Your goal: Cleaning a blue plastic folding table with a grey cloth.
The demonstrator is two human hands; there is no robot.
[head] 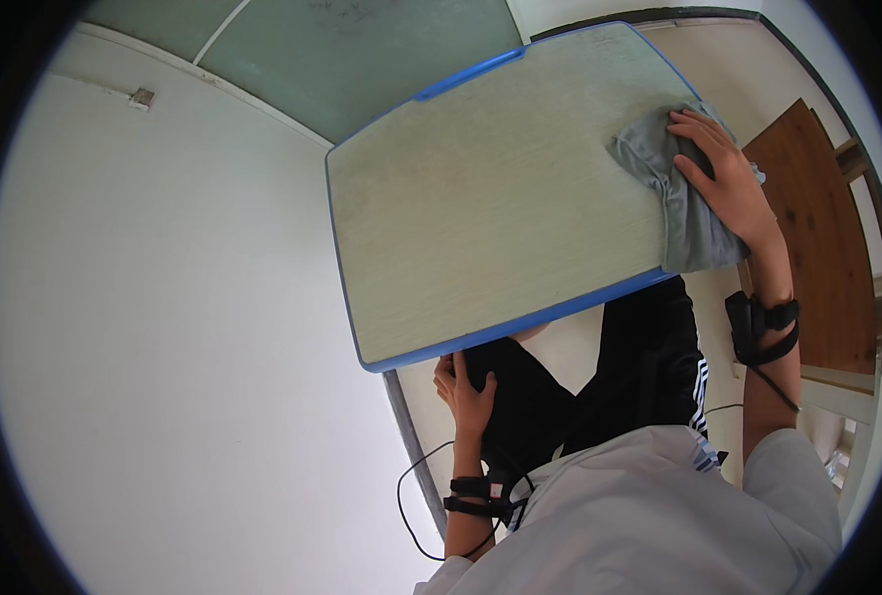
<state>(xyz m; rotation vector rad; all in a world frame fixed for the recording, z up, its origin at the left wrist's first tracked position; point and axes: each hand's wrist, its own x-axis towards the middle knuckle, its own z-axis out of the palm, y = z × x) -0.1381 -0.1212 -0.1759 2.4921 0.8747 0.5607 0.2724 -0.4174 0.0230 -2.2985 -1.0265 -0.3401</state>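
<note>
A desk with a pale wood-grain top (500, 208) and a blue plastic rim stands before me, slanted in the view. My right hand (724, 178) lies over a crumpled grey cloth (683, 201) at the desk's right end, fingers bent onto it. Part of the cloth hangs past the right edge. Below the near left part of the rim is my left hand (467, 394), thumb apart from the fingers, against my black trouser leg. Its fingertips reach the blue edge; whether they press on it is unclear. Nothing shows in that hand.
A brown wooden board or tabletop (820, 238) stands close by on the right. A white wall (173, 297) runs along the left, with a green panel (366, 67) beyond the desk. Black devices are strapped to both forearms; a loose cable (400, 506) loops by the left one.
</note>
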